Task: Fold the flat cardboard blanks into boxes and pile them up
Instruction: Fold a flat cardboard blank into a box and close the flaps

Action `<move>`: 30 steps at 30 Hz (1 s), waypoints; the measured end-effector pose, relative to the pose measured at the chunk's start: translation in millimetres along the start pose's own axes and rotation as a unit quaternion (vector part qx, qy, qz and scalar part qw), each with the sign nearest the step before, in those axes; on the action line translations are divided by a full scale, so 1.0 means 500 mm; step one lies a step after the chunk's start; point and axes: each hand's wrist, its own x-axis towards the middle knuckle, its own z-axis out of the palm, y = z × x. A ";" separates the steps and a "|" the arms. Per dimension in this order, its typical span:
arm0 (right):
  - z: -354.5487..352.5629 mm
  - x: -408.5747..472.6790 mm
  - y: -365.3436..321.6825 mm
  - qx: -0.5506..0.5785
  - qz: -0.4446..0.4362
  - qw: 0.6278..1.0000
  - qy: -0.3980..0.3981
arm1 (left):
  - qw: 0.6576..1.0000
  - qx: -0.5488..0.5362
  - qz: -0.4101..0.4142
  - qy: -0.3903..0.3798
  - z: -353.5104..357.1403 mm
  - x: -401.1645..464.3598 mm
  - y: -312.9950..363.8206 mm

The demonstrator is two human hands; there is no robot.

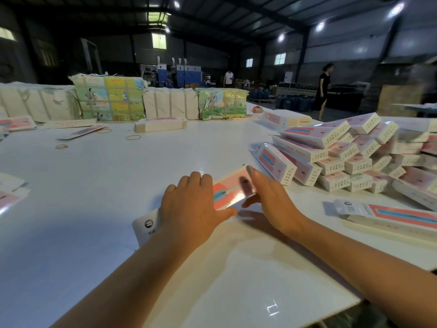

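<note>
A pink and white cardboard box (233, 189) lies on the white table (118, 185) in front of me, its white hang tab pointing toward me. My left hand (191, 207) rests flat on its near half with straight fingers. My right hand (272, 197) is at the box's far right end, fingers straight along its side, thumb reaching under the edge; it is blurred. A heap of folded boxes (343, 157) rises to the right. A stack of flat blanks (390, 216) lies at the near right.
Wrapped bundles of blanks (108, 98) line the table's far edge, with a small stack of flat blanks (160, 125) before them. Rubber bands (133, 137) lie scattered at the left. More blanks sit at the left edge (9, 192). A person (322, 91) walks in the hall behind.
</note>
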 end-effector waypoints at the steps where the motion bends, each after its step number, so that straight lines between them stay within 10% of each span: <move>1: -0.001 0.002 -0.006 0.061 0.022 0.998 0.008 | 1.000 0.002 -0.001 0.000 -0.001 0.000 -0.003; 9: -0.008 0.017 -0.002 0.206 0.059 0.976 0.039 | 0.999 -0.021 0.015 0.027 0.000 -0.004 -0.011; 30: 0.012 -0.011 -0.002 -0.126 -0.087 0.987 0.049 | 1.000 -0.004 0.005 0.026 0.002 -0.003 0.009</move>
